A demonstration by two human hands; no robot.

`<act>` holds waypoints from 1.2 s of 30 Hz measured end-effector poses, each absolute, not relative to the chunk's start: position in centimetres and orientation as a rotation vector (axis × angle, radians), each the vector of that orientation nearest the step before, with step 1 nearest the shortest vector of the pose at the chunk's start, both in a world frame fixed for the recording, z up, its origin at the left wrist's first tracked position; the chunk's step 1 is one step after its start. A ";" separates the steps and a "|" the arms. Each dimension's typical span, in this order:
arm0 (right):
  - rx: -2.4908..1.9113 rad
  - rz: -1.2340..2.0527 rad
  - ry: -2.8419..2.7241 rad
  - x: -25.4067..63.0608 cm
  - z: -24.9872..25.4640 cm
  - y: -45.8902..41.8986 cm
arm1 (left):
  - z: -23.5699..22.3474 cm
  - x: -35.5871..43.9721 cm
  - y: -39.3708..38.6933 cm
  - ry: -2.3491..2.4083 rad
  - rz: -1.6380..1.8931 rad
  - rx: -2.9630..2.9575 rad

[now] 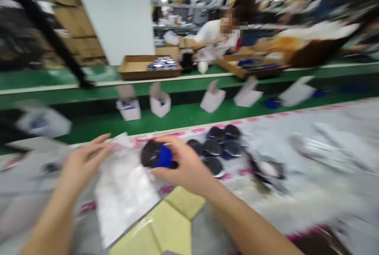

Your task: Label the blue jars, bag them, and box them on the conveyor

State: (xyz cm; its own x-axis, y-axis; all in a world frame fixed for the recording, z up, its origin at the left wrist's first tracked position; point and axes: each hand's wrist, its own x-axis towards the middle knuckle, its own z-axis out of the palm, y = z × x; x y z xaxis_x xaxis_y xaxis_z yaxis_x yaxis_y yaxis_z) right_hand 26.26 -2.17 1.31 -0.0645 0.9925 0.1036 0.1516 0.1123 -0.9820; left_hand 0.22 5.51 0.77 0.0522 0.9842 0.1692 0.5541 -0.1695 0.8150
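Observation:
My right hand [186,164] is closed around a short round blue object with a black disc-shaped end [154,154]; motion blur hides its exact kind. To its left, a white translucent plastic bag [124,192] hangs from my left hand [84,164], whose fingers close on its upper left edge. The blue and black object is just beside the bag's upper right side. Several similar black-topped round pieces [212,147] stand in a cluster right of my right hand. Below the bag lie pale yellow folded sheets [168,223].
Open white boxes [160,103] stand along a green conveyor [183,120] beyond the table. Cardboard trays [127,67] rest on the far ledge, where another person [213,34] works. Plastic bags [325,152] lie on the right. A dark post [47,30] slants down at upper left.

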 end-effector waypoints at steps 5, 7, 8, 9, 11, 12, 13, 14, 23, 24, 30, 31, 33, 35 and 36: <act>-1.018 1.475 -1.152 26.3 2.2 -1.9 | 1.2 -0.4 5.8 1.481 1.432 1.521; -0.942 1.628 -1.112 26.0 2.8 -2.2 | 1.6 0.9 5.1 1.381 1.461 1.511; -0.916 1.707 -1.106 25.7 3.1 -2.4 | 1.8 1.6 4.6 1.351 1.444 1.508; -0.897 1.774 -1.107 25.4 3.3 -2.6 | 1.9 2.2 4.2 1.329 1.425 1.499; -0.891 1.849 -1.096 24.6 3.4 -2.5 | 2.3 3.2 3.6 1.297 1.417 1.462; -0.897 1.861 -1.075 24.2 3.4 -2.3 | 2.4 3.5 3.4 1.282 1.426 1.452; -0.900 1.867 -1.048 23.8 3.4 -1.9 | 2.6 3.7 3.4 1.265 1.445 1.455; -0.894 1.873 -1.027 23.4 3.5 -1.4 | 2.8 3.8 3.4 1.247 1.465 1.473; -1.198 1.572 -1.340 23.8 5.4 1.5 | 4.3 1.8 3.4 1.274 1.181 1.795; -1.224 1.574 -1.360 24.1 5.5 1.6 | 4.3 1.6 3.4 1.233 1.069 1.820; -1.297 1.569 -1.446 25.7 5.6 1.8 | 3.5 1.9 4.3 1.130 1.041 1.733; -1.317 1.518 -1.415 25.8 5.5 1.7 | 3.3 2.2 4.5 1.139 1.074 1.644; -1.284 1.463 -1.339 26.0 5.3 1.2 | 2.9 2.8 4.7 1.151 1.135 1.420; -1.166 1.527 -1.315 26.2 5.1 0.5 | 2.5 3.6 4.7 1.128 1.150 1.222; -1.104 1.587 -1.329 26.2 5.0 0.1 | 2.3 4.0 4.5 1.099 1.138 1.152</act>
